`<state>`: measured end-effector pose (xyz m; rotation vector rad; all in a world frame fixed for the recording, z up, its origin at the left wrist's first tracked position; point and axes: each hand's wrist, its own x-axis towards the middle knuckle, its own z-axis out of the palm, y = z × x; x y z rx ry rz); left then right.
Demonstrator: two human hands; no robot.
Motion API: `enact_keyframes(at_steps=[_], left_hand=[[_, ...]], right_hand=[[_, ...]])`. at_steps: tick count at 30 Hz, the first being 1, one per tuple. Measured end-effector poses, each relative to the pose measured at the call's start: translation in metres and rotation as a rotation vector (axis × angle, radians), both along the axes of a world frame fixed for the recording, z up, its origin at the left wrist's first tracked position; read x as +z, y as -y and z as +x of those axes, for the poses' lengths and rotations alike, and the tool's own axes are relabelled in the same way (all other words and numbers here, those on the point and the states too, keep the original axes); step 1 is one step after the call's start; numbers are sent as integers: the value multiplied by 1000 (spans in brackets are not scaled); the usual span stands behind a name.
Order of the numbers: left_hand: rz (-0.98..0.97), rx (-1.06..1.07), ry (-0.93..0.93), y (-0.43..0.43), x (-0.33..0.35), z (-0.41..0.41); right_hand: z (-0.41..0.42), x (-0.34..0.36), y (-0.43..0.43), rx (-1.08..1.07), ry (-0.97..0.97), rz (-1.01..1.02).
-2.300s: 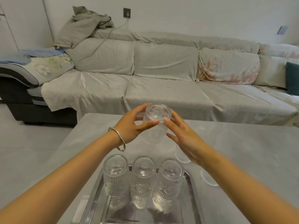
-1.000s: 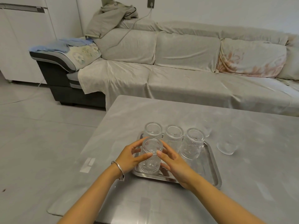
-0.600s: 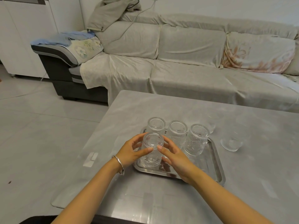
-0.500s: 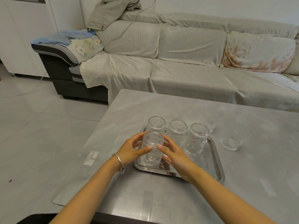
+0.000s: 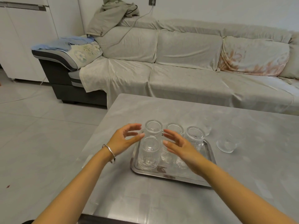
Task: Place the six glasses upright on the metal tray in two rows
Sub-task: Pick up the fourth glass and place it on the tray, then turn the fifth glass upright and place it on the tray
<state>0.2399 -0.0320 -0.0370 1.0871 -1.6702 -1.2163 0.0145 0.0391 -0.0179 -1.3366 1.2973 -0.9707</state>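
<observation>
A metal tray (image 5: pixel 208 160) lies on the grey table. Three ribbed glasses stand upright along its far side: left (image 5: pixel 153 128), middle (image 5: pixel 174 127), right (image 5: pixel 195 136). A fourth glass (image 5: pixel 148 154) stands upright at the near left corner. My left hand (image 5: pixel 123 139) hovers open just left of that glass, fingers spread, not touching it. My right hand (image 5: pixel 179 145) is open over the tray's middle, hiding part of the middle glass. Two more glasses rest on the table right of the tray, one near (image 5: pixel 228 143) and one farther back (image 5: pixel 207 126).
A long sofa (image 5: pixel 186 75) under grey covers runs behind the table (image 5: pixel 258 183). The table's left edge drops to tiled floor (image 5: pixel 40 135). A white cabinet (image 5: pixel 24 38) stands at far left.
Both hands let go of the fourth glass, which stands on the tray's near left corner, and have lifted apart with fingers spread. Earlier they carried it down from above the table.
</observation>
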Motion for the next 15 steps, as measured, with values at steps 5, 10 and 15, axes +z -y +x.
enact_keyframes(at_steps=[5,10,15], left_hand=[[-150,22,50,30,44,-28],[-123,-119,125,60,67,-93],[-86,-192,174,86,65,-164]], right_hand=[[-58,50,17,-40,-131,-131],[-127,76,40,-183,-154,-135],[-185,70,66,-271,-192,-76]])
